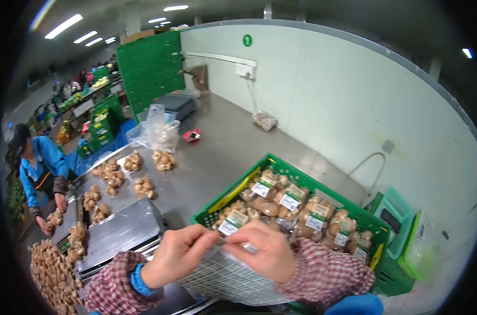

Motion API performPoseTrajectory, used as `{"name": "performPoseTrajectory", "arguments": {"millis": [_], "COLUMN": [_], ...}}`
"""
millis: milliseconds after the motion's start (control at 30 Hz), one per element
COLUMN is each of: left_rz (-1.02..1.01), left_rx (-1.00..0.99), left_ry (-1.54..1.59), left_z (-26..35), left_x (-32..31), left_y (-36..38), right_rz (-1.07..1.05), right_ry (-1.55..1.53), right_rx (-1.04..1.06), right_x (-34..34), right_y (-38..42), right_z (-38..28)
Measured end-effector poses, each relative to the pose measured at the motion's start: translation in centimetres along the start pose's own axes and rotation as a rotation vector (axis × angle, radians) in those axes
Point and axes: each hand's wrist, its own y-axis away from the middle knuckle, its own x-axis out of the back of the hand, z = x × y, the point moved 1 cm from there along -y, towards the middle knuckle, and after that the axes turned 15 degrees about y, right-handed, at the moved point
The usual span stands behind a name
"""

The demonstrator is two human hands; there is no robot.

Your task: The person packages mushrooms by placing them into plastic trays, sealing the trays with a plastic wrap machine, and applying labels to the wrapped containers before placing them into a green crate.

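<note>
My left hand [176,255] and my right hand [266,251] are close together in front of me, each closed in a pinch with the fingertips almost meeting. Whatever lies between the fingers is too small to make out; a bit of something clear or shiny shows by the right fingers. Below them spreads a pale sheet with a grid pattern [229,278]. Just beyond my right hand, a green crate [322,185] holds several clear packs of mushrooms [290,199] with white and green labels. A flat metal plate [124,227] lies left of my left hand.
Mushroom piles [112,173] sit on the steel table [223,126], with loose mushrooms [49,268] at lower left. A person [41,168] in blue handles mushrooms there. Plastic bags [159,131], a scale [176,105] and a wall [333,79] stand farther back. Green baskets [396,215] are at right.
</note>
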Motion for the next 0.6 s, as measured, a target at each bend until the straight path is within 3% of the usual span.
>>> {"name": "performPoseTrajectory", "arguments": {"millis": [33, 67, 167, 200, 267, 300, 333, 433, 467, 533, 567, 600], "left_rz": [0.006, -0.014, -0.052, -0.055, -0.036, -0.005, -0.007, 0.000, 0.010, 0.017, 0.022, 0.044], "left_rx": [0.074, 0.120, 0.216, 0.256, 0.229, 0.196, 0.199, 0.292, 0.287, 0.244, 0.246, 0.250], "left_ry": [0.025, 0.068, 0.139, 0.155, 0.127, 0.100, 0.079, 0.235, 0.237, 0.140, 0.135, 0.200], "left_z": [0.1, -1.0, -3.1, -3.6, -3.3, -3.1, -3.5, -3.1, -2.8, -2.2, -2.2, -2.2], "left_x": [0.0, 0.0, 0.0, 0.1, 0.9, 1.4, 2.2, 2.5, 2.6, 2.8, 3.0, 3.3], "left_y": [-0.1, -0.3, -0.9, -1.0, -0.6, -0.2, 0.2, 0.6, 0.6, 0.5, 0.4, 0.4], "right_rz": [0.061, 0.156, 0.110, 0.043, 0.032, 0.155, 0.285, 0.099, 0.095, -0.028, -0.029, 0.035], "right_ry": [0.045, 0.158, 0.101, 0.026, -0.055, -0.115, -0.298, 0.045, 0.045, 0.740, 0.734, 0.408], "right_rx": [0.062, 0.281, 0.376, 0.278, -0.223, -0.588, -0.737, -1.074, -1.063, -0.780, -0.777, -0.807], "right_x": [-0.5, -1.1, -0.9, -0.7, 3.8, 5.6, 7.7, 8.7, 8.3, 7.6, 7.3, 6.9], "right_y": [0.3, 0.5, 1.3, 2.1, 2.3, 2.8, 2.6, 8.4, 8.8, 8.9, 8.2, 7.2], "right_z": [0.1, 0.8, 0.7, 1.5, 4.7, 8.1, 12.1, 24.3, 24.4, 24.3, 25.2, 26.5]}}
